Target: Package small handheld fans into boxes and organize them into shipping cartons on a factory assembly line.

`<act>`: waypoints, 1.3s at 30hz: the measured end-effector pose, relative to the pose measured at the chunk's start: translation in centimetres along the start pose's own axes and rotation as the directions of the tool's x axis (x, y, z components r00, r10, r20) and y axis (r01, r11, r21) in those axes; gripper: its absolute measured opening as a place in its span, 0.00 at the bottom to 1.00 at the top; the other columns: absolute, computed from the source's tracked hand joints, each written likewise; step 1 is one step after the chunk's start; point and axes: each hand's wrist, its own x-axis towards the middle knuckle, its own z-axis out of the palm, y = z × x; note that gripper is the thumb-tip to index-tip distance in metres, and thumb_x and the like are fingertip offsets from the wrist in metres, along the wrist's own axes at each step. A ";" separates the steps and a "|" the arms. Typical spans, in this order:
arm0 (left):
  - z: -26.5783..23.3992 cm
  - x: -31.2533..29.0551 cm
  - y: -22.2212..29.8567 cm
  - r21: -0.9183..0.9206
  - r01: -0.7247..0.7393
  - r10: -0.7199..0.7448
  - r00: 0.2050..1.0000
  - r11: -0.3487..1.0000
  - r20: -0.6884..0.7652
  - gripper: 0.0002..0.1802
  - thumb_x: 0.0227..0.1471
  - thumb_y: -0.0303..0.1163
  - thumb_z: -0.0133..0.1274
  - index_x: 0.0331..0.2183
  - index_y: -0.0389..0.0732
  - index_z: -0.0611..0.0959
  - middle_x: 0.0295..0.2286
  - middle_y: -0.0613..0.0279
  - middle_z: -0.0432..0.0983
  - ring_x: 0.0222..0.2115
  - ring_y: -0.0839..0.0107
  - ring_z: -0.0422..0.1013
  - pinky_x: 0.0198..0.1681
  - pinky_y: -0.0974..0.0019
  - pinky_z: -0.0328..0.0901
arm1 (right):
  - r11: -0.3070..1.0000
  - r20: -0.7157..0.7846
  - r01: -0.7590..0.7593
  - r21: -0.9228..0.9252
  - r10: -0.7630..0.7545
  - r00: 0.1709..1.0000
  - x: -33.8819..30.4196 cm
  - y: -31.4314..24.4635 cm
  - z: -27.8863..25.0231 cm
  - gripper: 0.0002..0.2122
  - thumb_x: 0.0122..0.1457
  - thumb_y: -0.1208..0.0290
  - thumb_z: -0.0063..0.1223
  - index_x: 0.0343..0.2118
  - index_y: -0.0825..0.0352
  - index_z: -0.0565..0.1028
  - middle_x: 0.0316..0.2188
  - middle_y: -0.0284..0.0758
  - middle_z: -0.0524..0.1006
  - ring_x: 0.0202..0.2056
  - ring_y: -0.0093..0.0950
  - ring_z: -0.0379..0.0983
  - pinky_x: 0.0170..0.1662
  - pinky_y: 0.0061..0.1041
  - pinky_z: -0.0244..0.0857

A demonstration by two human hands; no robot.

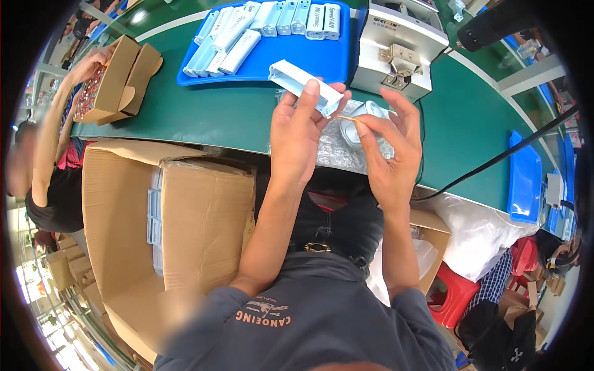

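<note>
From my remote view, the left hand [297, 133] grasps a pale blue, hollow, box-like plastic housing [296, 79] at the upper centre of the frame. I judge it light, stiff and slick; I'd hold its long outer walls and spare the thin rims. The right hand [393, 151] pinches a slender tan strip [348, 118], too small for me to identify. At the top, a blue plastic tray [315, 55] carries white-and-pale-blue oblong units [240, 52]; at lower left, a brown cardboard carton [207, 216] contains pale blue plastic parts [154, 216].
</note>
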 end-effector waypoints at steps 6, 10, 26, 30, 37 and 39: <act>-0.6 0.1 -0.7 -0.111 -0.007 0.006 1.000 0.994 -0.014 0.23 0.65 0.45 0.53 0.47 0.33 0.76 0.44 0.46 0.79 0.49 0.54 0.76 0.58 0.53 0.69 | 0.973 -0.105 -0.088 0.211 0.112 0.988 -0.6 0.1 1.5 0.06 0.55 0.79 0.64 0.36 0.66 0.84 0.51 0.41 0.73 0.51 0.36 0.73 0.55 0.35 0.67; -0.6 -0.1 -0.6 -0.086 -0.014 0.013 1.000 0.996 -0.014 0.22 0.66 0.45 0.53 0.47 0.34 0.76 0.44 0.47 0.79 0.49 0.55 0.76 0.58 0.54 0.68 | 0.960 -0.127 -0.114 0.255 0.151 0.980 -0.9 -0.3 2.0 0.06 0.55 0.80 0.64 0.36 0.67 0.84 0.49 0.41 0.73 0.49 0.35 0.74 0.54 0.34 0.67; 1.5 -0.7 -2.2 0.142 -0.169 0.167 0.986 0.975 0.024 0.25 0.62 0.33 0.58 0.55 0.32 0.71 0.42 0.51 0.80 0.44 0.70 0.75 0.49 0.64 0.70 | 0.854 -0.119 -0.027 0.519 0.104 0.987 -1.5 1.4 2.3 0.24 0.50 0.86 0.56 0.53 0.71 0.69 0.49 0.43 0.70 0.51 0.35 0.72 0.58 0.34 0.64; 2.1 -0.9 -3.1 0.370 -0.314 0.253 0.946 0.874 0.202 0.27 0.58 0.27 0.61 0.57 0.34 0.72 0.42 0.57 0.80 0.44 0.75 0.74 0.48 0.68 0.69 | 0.843 -0.049 -0.042 0.537 0.080 0.996 -0.1 2.1 -0.6 0.26 0.54 0.80 0.55 0.57 0.71 0.65 0.52 0.41 0.68 0.54 0.33 0.69 0.59 0.34 0.63; 2.0 -1.0 -4.1 0.525 -0.359 0.191 0.918 0.772 0.348 0.27 0.49 0.31 0.67 0.50 0.36 0.77 0.39 0.51 0.80 0.40 0.62 0.78 0.46 0.61 0.70 | 0.990 0.167 0.010 0.140 -0.034 0.985 3.9 1.5 -3.2 0.21 0.51 0.71 0.71 0.48 0.69 0.77 0.48 0.36 0.74 0.47 0.29 0.76 0.49 0.29 0.72; 2.0 -1.4 -3.6 0.566 -0.385 0.185 0.907 0.729 0.378 0.31 0.46 0.31 0.69 0.51 0.36 0.76 0.39 0.50 0.79 0.41 0.58 0.78 0.46 0.60 0.70 | 0.968 0.210 -0.059 0.243 0.007 0.978 3.9 2.1 -4.1 0.21 0.51 0.73 0.71 0.48 0.69 0.77 0.47 0.36 0.76 0.47 0.28 0.76 0.50 0.28 0.72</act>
